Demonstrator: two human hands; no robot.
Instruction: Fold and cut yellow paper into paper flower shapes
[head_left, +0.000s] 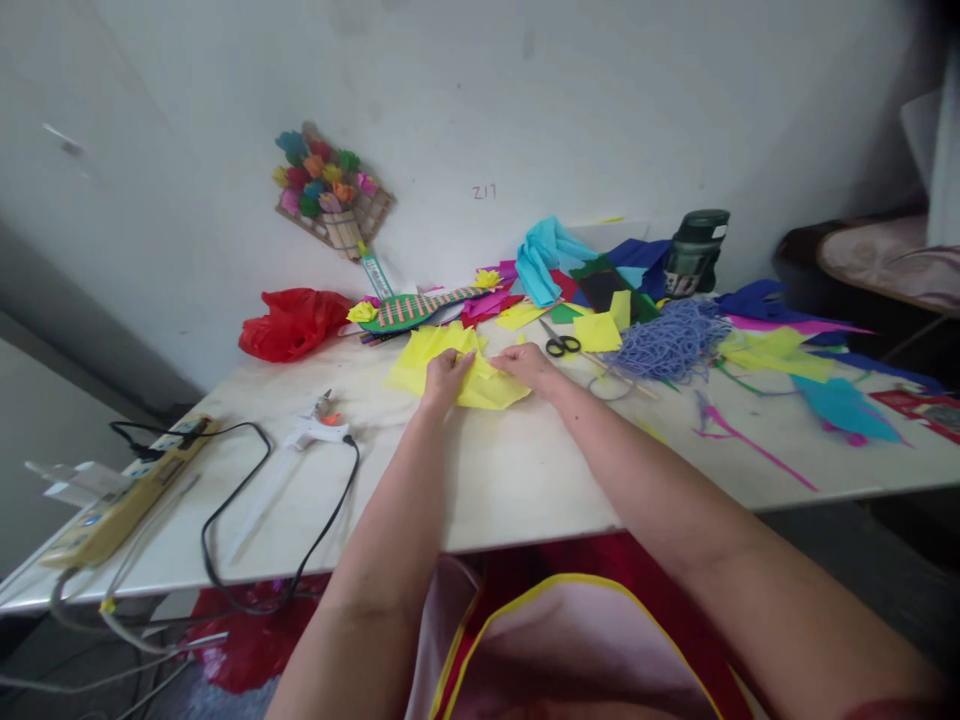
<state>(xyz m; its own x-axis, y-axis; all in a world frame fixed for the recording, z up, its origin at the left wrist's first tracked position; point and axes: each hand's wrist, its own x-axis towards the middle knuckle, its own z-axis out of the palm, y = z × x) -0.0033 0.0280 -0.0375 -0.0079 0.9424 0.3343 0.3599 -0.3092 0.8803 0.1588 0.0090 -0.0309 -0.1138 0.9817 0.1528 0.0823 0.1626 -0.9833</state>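
A sheet of yellow crepe paper [493,391] spreads between my hands at the middle of the table, its edges wrinkled. My left hand [448,375] is closed on it with the thumb on top. At the paper's right side, my right hand [523,366] pinches its edge. Just beyond the right hand lie black-handled scissors [562,346] and small yellow paper pieces [598,331]. Behind the sheet rests a green craft piece [405,312] with pink strips and yellow paper flowers.
A white glue gun [315,432] with a black cord and a power strip [127,495] are on the left. A red plastic bag [292,324] sits behind. Purple string [667,342], coloured paper [551,262] and a dark green bottle [696,252] fill the back right.
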